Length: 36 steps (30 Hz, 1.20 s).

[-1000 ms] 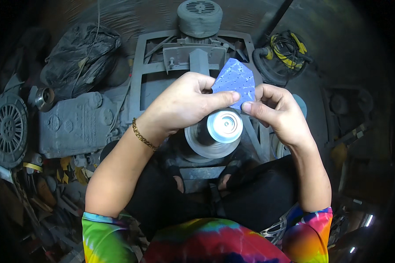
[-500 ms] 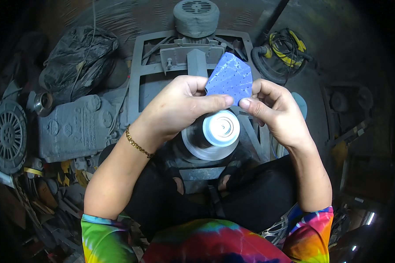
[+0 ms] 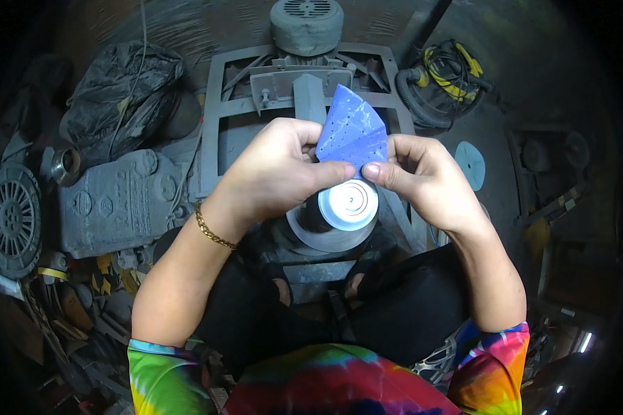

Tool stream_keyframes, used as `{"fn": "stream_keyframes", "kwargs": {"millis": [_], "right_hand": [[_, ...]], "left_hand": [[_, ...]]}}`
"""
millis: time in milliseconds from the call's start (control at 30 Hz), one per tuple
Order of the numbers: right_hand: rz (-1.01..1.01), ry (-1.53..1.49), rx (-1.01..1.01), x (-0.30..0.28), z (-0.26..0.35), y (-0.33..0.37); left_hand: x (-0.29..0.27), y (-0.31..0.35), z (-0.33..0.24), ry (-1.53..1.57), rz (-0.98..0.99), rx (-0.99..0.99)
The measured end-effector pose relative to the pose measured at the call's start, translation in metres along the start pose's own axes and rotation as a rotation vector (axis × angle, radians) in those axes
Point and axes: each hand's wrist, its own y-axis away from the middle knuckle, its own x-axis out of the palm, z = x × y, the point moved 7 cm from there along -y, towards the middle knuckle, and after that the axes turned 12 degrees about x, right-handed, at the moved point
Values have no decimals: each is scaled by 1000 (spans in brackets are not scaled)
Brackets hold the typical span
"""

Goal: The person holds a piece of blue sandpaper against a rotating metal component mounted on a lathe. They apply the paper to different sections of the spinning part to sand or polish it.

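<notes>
Dusty grey floor [image 3: 495,228] and dark walls are seen around the work, their edges lost in shadow. At the far left, a round slotted grille [image 3: 12,218] is propped on its edge, with a shiny metal ring [image 3: 70,164] just beside it; the inside of the ring is too dim to be made out. Scraps [image 3: 102,277] are heaped below. Farther back, a black plastic bag [image 3: 121,100] is seen bulging and wrinkled; what is held in it cannot be told. A grey metal casing [image 3: 107,204], coated with dust, is set in front of it.

A gold bracelet [image 3: 212,228] is worn on the left wrist. By the left hand [image 3: 273,166], the left edge of a blue sheet [image 3: 353,131] is pinched, the thumb laid across its front and the fingers curled mostly out of sight behind. The sheet is dotted, streaked with white, creased and tapered to a point at the top; it is held up in front of a metal frame [image 3: 218,117] and a motor [image 3: 307,28], its lower end just above a pale round spindle [image 3: 353,200]. By the right hand [image 3: 426,180], the lower right edge is gripped between thumb and bent fingers, the two thumbtips nearly met.

Farther right, a yellow and black vacuum [image 3: 457,76] is topped with looped cable, its contents hidden, and a pale blue disc [image 3: 470,166] is seen near the right hand.
</notes>
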Motion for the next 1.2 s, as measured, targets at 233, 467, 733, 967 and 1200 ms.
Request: {"fn": "stream_keyframes", "kwargs": {"millis": [233, 467, 733, 967, 1200], "right_hand": [[37, -25, 5, 6, -5, -1], [8, 75, 6, 4, -2, -2], [17, 27, 2, 5, -3, -2], [23, 32, 4, 6, -3, -3], [18, 10, 14, 5, -3, -2]], "left_hand": [[4, -1, 5, -60, 14, -16], [0, 0, 10, -181, -28, -25], [1, 2, 9, -161, -40, -16], [-3, 1, 11, -138, -76, 124], [-1, 2, 7, -126, -85, 115]]}}
